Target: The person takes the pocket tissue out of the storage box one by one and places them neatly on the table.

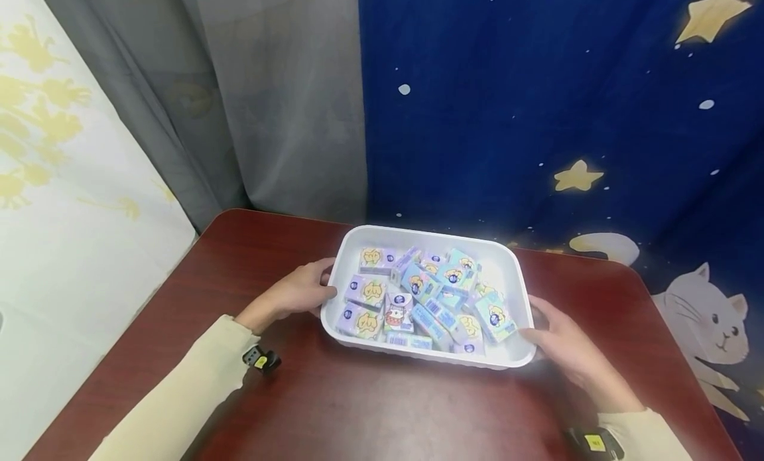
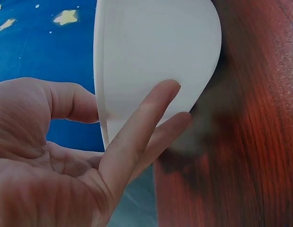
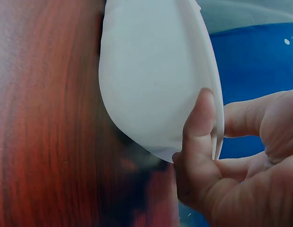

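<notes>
A white plastic tray [image 1: 426, 361] is held between both hands over the brown table. Small tissue packs [image 1: 398, 312] in purple and light blue wrappers with cartoon animals lie in it, several of them heaped at the middle and right. My left hand [image 1: 303, 290] grips the tray's left end, the thumb at the rim and the fingers against the outer wall, as the left wrist view shows. At the opposite end my right hand [image 1: 564, 341] pinches the rim, thumb on top and fingers outside along the wall. How high the tray's underside is above the table is hard to tell.
The dark red-brown wooden table [image 1: 382, 414] reaches back to a grey curtain [image 1: 286, 116] and a blue curtain [image 1: 477, 116] with stars and a cat. At the left is a white surface [image 1: 71, 249] with yellow patterns. Black straps with cameras [image 1: 261, 359] sit at the wrists.
</notes>
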Available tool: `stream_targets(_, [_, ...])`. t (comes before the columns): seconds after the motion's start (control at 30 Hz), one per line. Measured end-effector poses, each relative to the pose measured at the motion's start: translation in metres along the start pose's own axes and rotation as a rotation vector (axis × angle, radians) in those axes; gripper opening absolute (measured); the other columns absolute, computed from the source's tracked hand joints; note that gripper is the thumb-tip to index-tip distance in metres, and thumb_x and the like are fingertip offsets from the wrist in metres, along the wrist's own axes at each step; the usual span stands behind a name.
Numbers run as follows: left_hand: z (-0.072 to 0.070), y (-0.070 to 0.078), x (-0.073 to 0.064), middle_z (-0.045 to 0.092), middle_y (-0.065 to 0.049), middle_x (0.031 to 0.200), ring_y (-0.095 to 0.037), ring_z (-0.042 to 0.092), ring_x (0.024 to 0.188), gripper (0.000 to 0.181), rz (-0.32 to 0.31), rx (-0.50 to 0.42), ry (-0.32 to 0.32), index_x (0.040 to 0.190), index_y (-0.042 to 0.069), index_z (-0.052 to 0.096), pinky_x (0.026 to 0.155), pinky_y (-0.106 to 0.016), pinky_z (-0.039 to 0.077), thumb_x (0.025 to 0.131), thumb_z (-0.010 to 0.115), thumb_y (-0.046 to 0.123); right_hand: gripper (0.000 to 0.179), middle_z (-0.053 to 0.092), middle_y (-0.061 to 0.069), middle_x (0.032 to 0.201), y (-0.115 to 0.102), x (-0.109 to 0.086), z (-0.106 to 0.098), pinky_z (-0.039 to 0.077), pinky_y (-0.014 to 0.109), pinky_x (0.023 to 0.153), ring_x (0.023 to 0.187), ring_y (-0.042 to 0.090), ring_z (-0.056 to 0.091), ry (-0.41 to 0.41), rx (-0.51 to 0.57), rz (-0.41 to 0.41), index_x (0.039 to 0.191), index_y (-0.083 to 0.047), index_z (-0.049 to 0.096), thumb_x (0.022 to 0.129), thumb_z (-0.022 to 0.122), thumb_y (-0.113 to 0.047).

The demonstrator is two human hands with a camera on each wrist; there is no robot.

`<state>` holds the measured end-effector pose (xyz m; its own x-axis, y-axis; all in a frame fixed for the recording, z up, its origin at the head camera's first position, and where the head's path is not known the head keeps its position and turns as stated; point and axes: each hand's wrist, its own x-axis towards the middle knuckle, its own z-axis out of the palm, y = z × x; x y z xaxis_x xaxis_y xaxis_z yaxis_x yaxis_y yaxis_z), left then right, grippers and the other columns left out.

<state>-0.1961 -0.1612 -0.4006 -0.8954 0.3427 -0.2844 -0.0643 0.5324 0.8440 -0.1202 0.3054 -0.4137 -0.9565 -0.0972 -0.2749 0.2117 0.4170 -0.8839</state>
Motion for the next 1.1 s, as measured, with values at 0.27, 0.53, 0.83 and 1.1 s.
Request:
stream_targets(0.27, [-0.003,0.005,0.003,0.070,-0.026,0.126,-0.028,0.078,0.089,0.072,-0.007,0.005,-0.017,0.166,-0.006,0.030,0.070,-0.044,0.069,0.103,0.065,0.001,0.077,0.048,0.046,0.149,0.002,0.003,-0.002,0.068,0.045,0.072,0.097,0.035,0.077,-0.006,0.011,-0.017,0.163,0.016,0.024,0.099,0.067,0.008])
stream_targets(0.53, [0.000,0.009,0.000,0.070,-0.026,0.129,-0.028,0.078,0.088,0.072,-0.004,0.009,-0.019,0.165,-0.008,0.029,0.070,-0.044,0.068,0.102,0.065,-0.002,0.083,0.056,0.042,0.140,0.002,0.006,-0.010,0.068,0.047,0.065,0.085,0.035,0.078,-0.023,0.016,-0.020,0.161,0.015,0.031,0.092,0.077,0.008])
stream_targets(0.83, [0.001,0.012,-0.002,0.070,-0.028,0.129,-0.028,0.079,0.087,0.071,-0.003,-0.006,-0.010,0.163,-0.012,0.031,0.068,-0.044,0.068,0.100,0.065,-0.006,0.089,0.066,0.031,0.133,-0.002,0.009,-0.021,0.065,0.043,0.060,0.077,0.029,0.074,-0.038,-0.113,0.015,0.160,0.011,0.039,0.087,0.089,-0.002])
stream_targets(1.1, [0.003,0.011,-0.001,0.069,-0.029,0.132,-0.028,0.079,0.086,0.073,-0.007,-0.019,-0.004,0.162,-0.012,0.030,0.067,-0.046,0.068,0.098,0.065,-0.008,0.093,0.072,0.017,0.112,0.001,0.017,-0.028,0.065,0.042,0.060,0.076,0.028,0.072,-0.093,-0.159,-0.002,0.158,0.011,0.042,0.083,0.095,-0.006])
